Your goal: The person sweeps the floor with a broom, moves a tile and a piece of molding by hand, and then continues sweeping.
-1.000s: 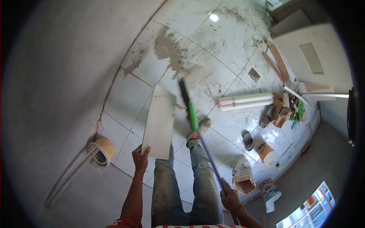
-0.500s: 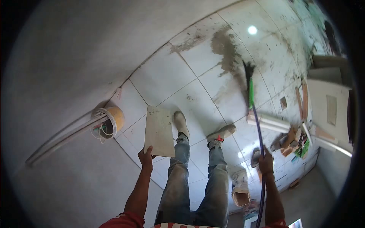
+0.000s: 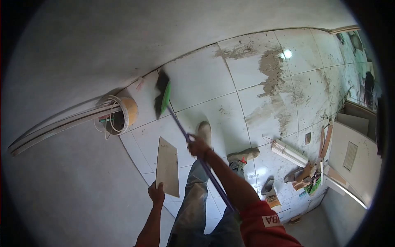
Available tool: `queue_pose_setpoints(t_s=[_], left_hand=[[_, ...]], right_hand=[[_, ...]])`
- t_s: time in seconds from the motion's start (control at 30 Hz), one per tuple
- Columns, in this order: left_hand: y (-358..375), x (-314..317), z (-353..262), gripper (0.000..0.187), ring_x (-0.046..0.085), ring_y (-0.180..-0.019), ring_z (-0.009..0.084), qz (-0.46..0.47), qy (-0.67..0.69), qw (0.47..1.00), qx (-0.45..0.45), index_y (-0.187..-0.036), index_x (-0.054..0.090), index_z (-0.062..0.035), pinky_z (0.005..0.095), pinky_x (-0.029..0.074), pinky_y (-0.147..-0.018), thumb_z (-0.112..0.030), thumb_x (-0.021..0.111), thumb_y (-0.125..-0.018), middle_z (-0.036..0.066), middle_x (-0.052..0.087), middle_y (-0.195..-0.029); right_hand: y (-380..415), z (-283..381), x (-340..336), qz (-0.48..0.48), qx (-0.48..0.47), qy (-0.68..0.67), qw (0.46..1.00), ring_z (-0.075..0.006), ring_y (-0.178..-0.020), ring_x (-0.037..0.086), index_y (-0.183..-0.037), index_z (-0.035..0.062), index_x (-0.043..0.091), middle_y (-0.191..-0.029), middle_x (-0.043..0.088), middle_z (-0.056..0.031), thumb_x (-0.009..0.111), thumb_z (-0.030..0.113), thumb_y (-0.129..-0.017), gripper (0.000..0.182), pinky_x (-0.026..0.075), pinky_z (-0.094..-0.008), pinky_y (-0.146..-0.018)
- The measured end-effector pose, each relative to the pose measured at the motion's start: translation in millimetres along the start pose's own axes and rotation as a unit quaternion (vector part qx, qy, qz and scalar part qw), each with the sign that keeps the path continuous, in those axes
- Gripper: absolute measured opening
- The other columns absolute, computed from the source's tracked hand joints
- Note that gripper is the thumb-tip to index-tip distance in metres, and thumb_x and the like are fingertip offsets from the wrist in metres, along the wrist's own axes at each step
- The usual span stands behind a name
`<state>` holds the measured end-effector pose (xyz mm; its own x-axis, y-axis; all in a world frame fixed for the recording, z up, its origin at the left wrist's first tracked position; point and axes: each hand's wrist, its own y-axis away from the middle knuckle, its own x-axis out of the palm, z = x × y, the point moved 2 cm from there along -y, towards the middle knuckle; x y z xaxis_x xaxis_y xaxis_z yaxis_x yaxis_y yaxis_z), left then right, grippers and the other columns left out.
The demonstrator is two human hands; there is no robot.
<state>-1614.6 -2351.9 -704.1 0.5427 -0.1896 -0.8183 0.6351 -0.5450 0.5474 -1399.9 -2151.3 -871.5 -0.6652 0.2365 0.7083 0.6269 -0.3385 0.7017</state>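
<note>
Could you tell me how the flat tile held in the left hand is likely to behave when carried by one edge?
The tile looks stiff: it stays flat though the left hand grips only its bottom edge. Being thin and broad, it probably chips or cracks if dropped on the floor.

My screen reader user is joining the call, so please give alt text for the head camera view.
Seen from above, the right hand grips a purple-handled broom whose green head reaches the floor near the wall, while the left hand holds a flat tile by its lower edge. Dried mortar stains the white tiled floor, beside an orange bucket.
</note>
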Motion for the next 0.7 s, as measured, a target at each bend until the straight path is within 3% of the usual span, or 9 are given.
queue_pose_setpoints(t_s=[0.13,0.2,0.23,0.27,0.3,0.37,0.43,0.53,0.7], left_hand=[[10.3,-7.1,55.6,0.03,0.07,-0.081,0.0399,0.015,0.034,0.997,-0.072,-0.099,0.073,0.0009,0.0463,0.053,-0.075,-0.024,0.067,-0.083,0.023,0.072,-0.087],[15.0,-12.0,62.8,0.029,0.07,-0.081,0.0393,0.021,0.02,0.996,-0.081,-0.099,0.073,0.0016,0.0453,0.054,-0.076,-0.021,0.067,-0.083,0.022,0.072,-0.087],[15.3,-12.2,74.2,0.027,0.071,-0.082,0.0373,0.021,0.026,0.998,-0.048,-0.101,0.073,0.0007,0.0446,0.054,-0.076,-0.019,0.068,-0.083,0.021,0.073,-0.088],[12.5,-16.4,73.8,0.027,0.071,-0.082,0.0373,0.02,0.035,0.998,-0.052,-0.101,0.073,0.0007,0.0446,0.054,-0.076,-0.019,0.068,-0.083,0.021,0.073,-0.088],[13.6,-18.1,70.3,0.026,0.071,-0.082,0.0361,0.007,0.036,0.997,-0.06,-0.102,0.073,0.0002,0.0444,0.054,-0.077,-0.018,0.068,-0.083,0.02,0.073,-0.088],[17.2,-14.6,86.3,0.025,0.072,-0.083,0.0337,0.015,0.064,0.991,-0.115,-0.104,0.074,-0.0011,0.0437,0.054,-0.077,-0.017,0.069,-0.085,0.019,0.074,-0.09],[13.8,-14.5,76.6,0.025,0.071,-0.084,0.0339,0.019,0.066,0.988,-0.135,-0.103,0.073,-0.0012,0.0434,0.054,-0.077,-0.017,0.069,-0.085,0.019,0.074,-0.09],[3.0,-8.3,82.1,0.025,0.071,-0.084,0.0343,0.044,0.053,0.984,-0.167,-0.103,0.073,-0.0008,0.0425,0.053,-0.078,-0.018,0.069,-0.085,0.019,0.073,-0.089],[-13.9,-22.7,48.2,0.025,0.07,-0.082,0.035,0.034,0.063,0.993,-0.09,-0.101,0.073,0.0008,0.0434,0.053,-0.077,-0.018,0.067,-0.086,0.02,0.073,-0.087]], right_hand=[[-14.4,106.8,-31.6,-0.033,-0.093,0.038,0.994,-0.0135,-0.056,0.051,-0.143,0.0138,0.044,-0.076,0.055,-0.0034,0.054,0.016,-0.093,0.051,0.043,-0.0298,-0.046],[47.7,157.1,-0.6,-0.208,-0.078,0.042,0.974,-0.0091,-0.047,0.037,-0.146,0.0117,0.039,-0.064,0.041,0.0006,0.048,0.008,-0.098,0.049,0.034,-0.0255,-0.04],[65.5,162.7,-14.6,-0.158,-0.099,0.01,0.982,-0.0084,-0.046,0.036,-0.147,0.0128,0.039,-0.063,0.04,0.0011,0.047,0.007,-0.099,0.049,0.033,-0.0243,-0.039],[87.7,163.5,-13.3,-0.155,-0.121,0.023,0.98,-0.0073,-0.046,0.037,-0.149,0.0144,0.038,-0.063,0.041,0.0019,0.046,0.008,-0.099,0.051,0.033,-0.0235,-0.039],[127.8,146.2,5.7,-0.262,-0.111,0.1,0.953,-0.0066,-0.046,0.039,-0.152,0.0157,0.036,-0.062,0.042,0.0016,0.046,0.009,-0.1,0.053,0.034,-0.0227,-0.039],[152.0,105.0,1.2,-0.156,-0.113,0.104,0.976,-0.0083,-0.047,0.041,-0.153,0.0195,0.035,-0.065,0.045,0.0005,0.05,0.011,-0.099,0.057,0.036,-0.0228,-0.04],[155.1,61.7,25.4,-0.097,-0.006,-0.03,0.995,-0.0065,-0.05,0.042,-0.154,0.0252,0.033,-0.067,0.044,0.0016,0.057,0.012,-0.096,0.064,0.034,-0.0208,-0.042],[114.5,26.2,73.3,-0.08,0.047,0.025,0.995,-0.0074,-0.053,0.042,-0.154,0.0132,0.032,-0.071,0.05,0.0008,0.059,0.008,-0.095,0.065,0.033,-0.0235,-0.043],[89.8,18.6,-6.2,-0.158,0.043,0.054,0.985,-0.0074,-0.048,0.044,-0.147,0.0215,0.044,-0.066,0.051,0.0018,0.057,0.006,-0.095,0.055,0.037,-0.0239,-0.039]])
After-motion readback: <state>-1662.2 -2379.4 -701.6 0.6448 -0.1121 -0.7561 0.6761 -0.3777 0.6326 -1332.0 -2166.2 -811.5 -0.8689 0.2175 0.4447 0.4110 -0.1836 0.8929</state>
